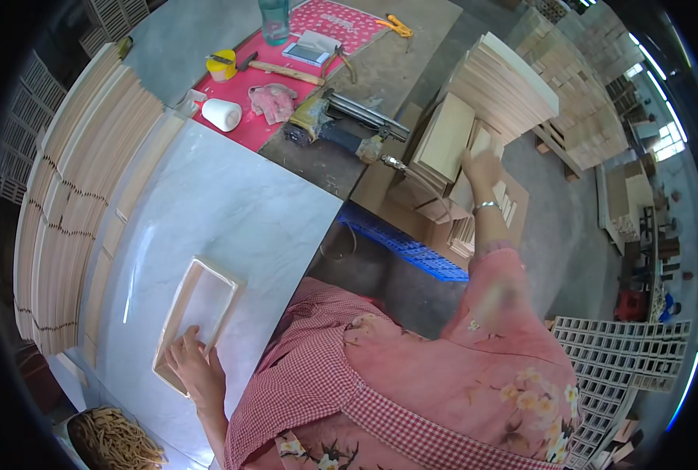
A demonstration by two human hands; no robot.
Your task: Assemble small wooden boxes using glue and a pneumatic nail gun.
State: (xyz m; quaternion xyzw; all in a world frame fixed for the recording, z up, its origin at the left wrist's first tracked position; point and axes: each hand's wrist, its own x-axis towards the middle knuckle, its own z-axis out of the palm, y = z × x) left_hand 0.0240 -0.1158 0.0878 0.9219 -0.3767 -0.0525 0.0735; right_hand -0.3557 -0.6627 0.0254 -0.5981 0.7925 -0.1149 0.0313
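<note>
A shallow rectangular wooden frame lies on the pale marbled tabletop. At its near end my left hand is closed over the side, with fingers bent into the frame. My right hand reaches far to the right, among stacked wooden boards. Its fingers close on the edge of a thin light wooden board; the fingertips are partly hidden. Beside that hand stands a block of wider boards. Several narrow strips lie below my right wrist.
A nail gun lies beyond the tabletop, near a hammer, pliers, a phone and a bottle. Tall board stacks line the left edge. A container of rubber bands sits at lower left, a blue crate below the boards.
</note>
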